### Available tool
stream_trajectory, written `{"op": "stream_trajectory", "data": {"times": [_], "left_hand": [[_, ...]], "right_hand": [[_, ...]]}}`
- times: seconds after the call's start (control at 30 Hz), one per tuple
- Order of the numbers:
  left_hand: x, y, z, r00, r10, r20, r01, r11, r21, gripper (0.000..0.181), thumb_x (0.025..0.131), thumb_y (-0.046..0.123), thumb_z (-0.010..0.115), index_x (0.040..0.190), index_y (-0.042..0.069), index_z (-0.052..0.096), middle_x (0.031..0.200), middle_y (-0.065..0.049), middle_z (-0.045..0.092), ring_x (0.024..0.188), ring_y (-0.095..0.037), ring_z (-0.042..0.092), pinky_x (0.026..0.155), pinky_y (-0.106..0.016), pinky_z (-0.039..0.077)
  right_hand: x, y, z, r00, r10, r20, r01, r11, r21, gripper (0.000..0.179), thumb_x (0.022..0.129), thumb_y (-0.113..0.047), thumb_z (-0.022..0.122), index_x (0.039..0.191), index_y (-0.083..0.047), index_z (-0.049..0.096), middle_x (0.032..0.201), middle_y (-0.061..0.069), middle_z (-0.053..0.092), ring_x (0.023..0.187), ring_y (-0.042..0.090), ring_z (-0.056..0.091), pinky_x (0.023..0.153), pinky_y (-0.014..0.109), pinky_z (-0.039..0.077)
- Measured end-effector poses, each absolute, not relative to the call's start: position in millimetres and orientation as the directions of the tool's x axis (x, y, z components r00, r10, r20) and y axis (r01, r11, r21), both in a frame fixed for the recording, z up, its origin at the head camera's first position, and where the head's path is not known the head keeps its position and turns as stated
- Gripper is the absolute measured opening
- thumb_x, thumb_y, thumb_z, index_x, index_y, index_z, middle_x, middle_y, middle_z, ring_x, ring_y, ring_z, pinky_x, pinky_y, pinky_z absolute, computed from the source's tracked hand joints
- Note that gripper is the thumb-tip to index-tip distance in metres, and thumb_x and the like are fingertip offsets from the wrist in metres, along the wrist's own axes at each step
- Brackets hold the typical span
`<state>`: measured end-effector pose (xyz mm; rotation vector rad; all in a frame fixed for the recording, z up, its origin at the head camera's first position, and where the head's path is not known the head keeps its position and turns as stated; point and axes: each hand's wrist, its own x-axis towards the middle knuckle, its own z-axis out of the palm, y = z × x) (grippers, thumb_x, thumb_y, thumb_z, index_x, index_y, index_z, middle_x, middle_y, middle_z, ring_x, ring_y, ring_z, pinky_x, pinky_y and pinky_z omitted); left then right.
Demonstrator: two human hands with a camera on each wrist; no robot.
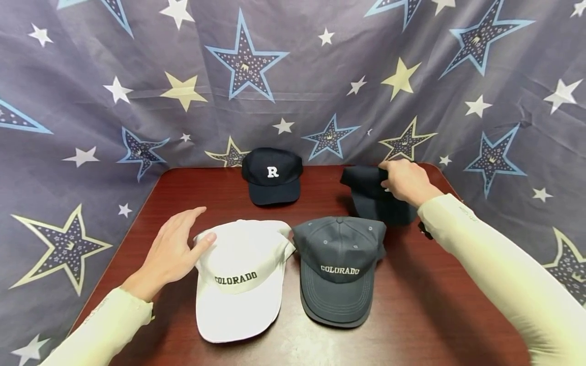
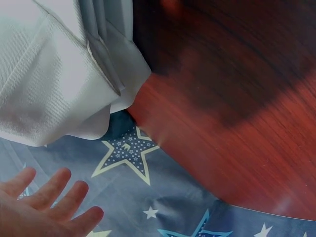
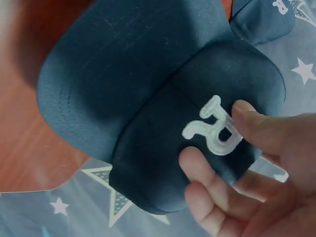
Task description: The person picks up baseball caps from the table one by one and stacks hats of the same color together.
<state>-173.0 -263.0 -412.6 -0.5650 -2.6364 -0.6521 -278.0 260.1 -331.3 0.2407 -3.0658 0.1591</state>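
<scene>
At the table's back right, a navy cap [image 1: 380, 201] with a white letter R lies partly under my right hand [image 1: 405, 180]. The right wrist view shows thumb and fingers of that hand [image 3: 266, 168] gripping the crown of this cap [image 3: 148, 143] beside the letter. My left hand [image 1: 171, 249] hovers at the left side of a white cap [image 1: 242, 310] lettered COLORADO, thumb overlapping its crown in the head view. In the left wrist view, the fingers [image 2: 57, 197] are spread and apart from the white cap [image 2: 44, 84]. A dark grey COLORADO cap [image 1: 339, 300] sits right of the white one.
Another navy cap [image 1: 272, 178] with a white R stands at the back middle of the reddish-brown table [image 1: 206, 190]. A grey star-patterned cloth [image 1: 284, 61] hangs behind the table and along both sides.
</scene>
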Motion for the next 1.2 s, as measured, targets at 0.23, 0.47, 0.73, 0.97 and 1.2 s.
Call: {"op": "stream_trajectory", "data": {"times": [0.23,0.47,0.73,0.97,1.2], "left_hand": [[-168.9,-265.9,-413.1,-0.853,0.291,0.433,0.463,0.806,0.370,0.066,0.095,0.039,0.069,0.148,0.006,0.049,0.145,-0.020,0.053,0.135,-0.042,0.044,0.111,-0.063,0.028],[-166.9,-269.9,-413.9,-0.848,0.307,0.432,0.477,0.796,0.372,0.066,0.094,0.038,0.070,0.149,0.008,0.049,0.146,-0.018,0.052,0.136,-0.040,0.044,0.110,-0.063,0.029],[-167.6,-274.2,-413.9,-0.821,0.349,0.452,0.521,0.780,0.345,0.068,0.093,0.035,0.071,0.151,0.009,0.047,0.147,-0.017,0.052,0.135,-0.038,0.045,0.110,-0.062,0.030],[-166.5,-273.5,-411.4,-0.813,0.367,0.452,0.536,0.775,0.335,0.070,0.092,0.035,0.072,0.151,0.008,0.047,0.148,-0.016,0.052,0.137,-0.039,0.044,0.111,-0.062,0.029],[-168.3,-268.5,-404.8,-0.802,0.377,0.463,0.548,0.774,0.318,0.073,0.091,0.038,0.073,0.152,0.008,0.047,0.148,-0.016,0.051,0.138,-0.038,0.043,0.113,-0.060,0.029]], "right_hand": [[-258.0,288.4,-338.7,-0.991,-0.128,0.040,-0.132,0.981,-0.140,0.045,0.092,-0.016,0.076,0.135,-0.010,0.064,0.121,0.029,0.065,0.097,0.048,0.064,0.076,0.060,0.052],[-235.5,310.1,-344.5,-0.988,-0.145,0.044,-0.150,0.978,-0.148,0.039,0.090,-0.014,0.078,0.127,-0.010,0.068,0.115,0.027,0.067,0.096,0.047,0.064,0.075,0.063,0.051],[-206.5,327.6,-351.7,-0.986,-0.159,0.054,-0.166,0.972,-0.166,0.038,0.090,-0.015,0.077,0.127,-0.008,0.068,0.113,0.028,0.068,0.090,0.044,0.065,0.071,0.064,0.051],[-183.2,334.0,-361.0,-0.982,-0.178,0.065,-0.186,0.969,-0.161,0.041,0.091,-0.014,0.076,0.129,-0.006,0.067,0.114,0.028,0.069,0.093,0.046,0.066,0.072,0.064,0.051],[-162.4,336.1,-369.2,-0.979,-0.189,0.074,-0.199,0.966,-0.163,0.038,0.089,-0.013,0.078,0.125,-0.007,0.069,0.108,0.024,0.071,0.091,0.042,0.067,0.070,0.062,0.051]]}}
